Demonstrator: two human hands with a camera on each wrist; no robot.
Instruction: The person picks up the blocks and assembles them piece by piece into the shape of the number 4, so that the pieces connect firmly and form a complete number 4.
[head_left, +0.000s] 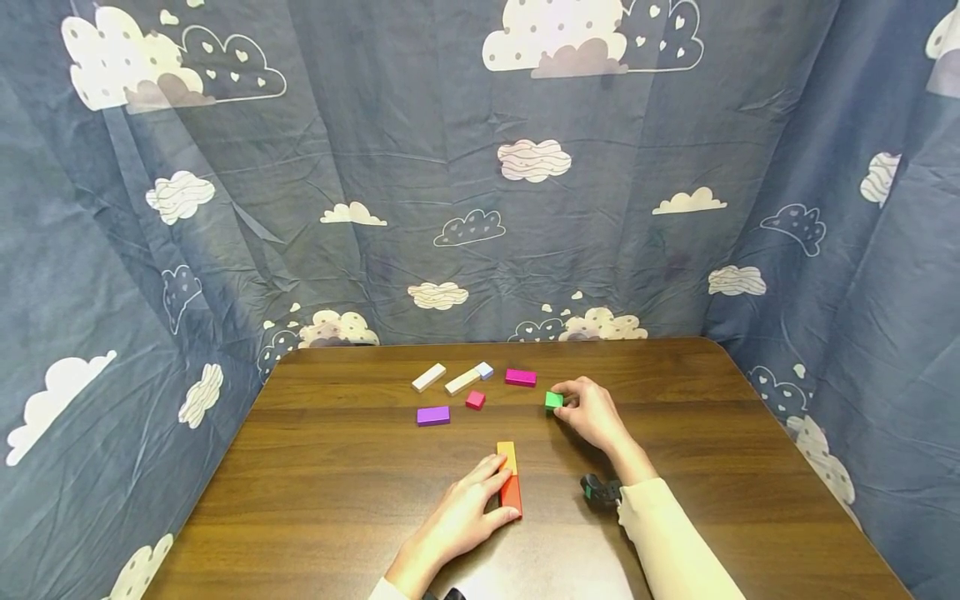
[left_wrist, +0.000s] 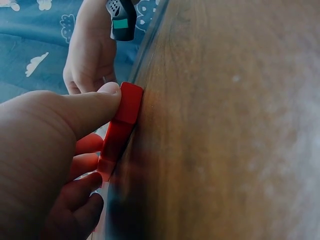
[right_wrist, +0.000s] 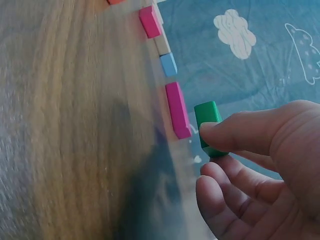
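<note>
Blue cloud-print cloth (head_left: 405, 192) is hanging behind a brown table (head_left: 330, 500), which is bearing two cream blocks (head_left: 429, 377) (head_left: 461, 382), one pale-blue block (head_left: 484, 370), one magenta block (head_left: 521, 377), one purple block (head_left: 433, 416), one crimson block (head_left: 476, 400), one orange block (head_left: 507, 451) and one red block (head_left: 512, 496). The left hand (head_left: 465, 517) is grasping the red block, end to end with the orange block; right of the magenta block, the right hand (head_left: 591, 412) is pinching one green block (head_left: 553, 399).

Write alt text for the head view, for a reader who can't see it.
A person's right hand pinches a green block at a wooden table, while the left hand holds a red block set end to end with an orange block. Six more blocks lie toward the far side, before a blue cloud-patterned cloth.
</note>
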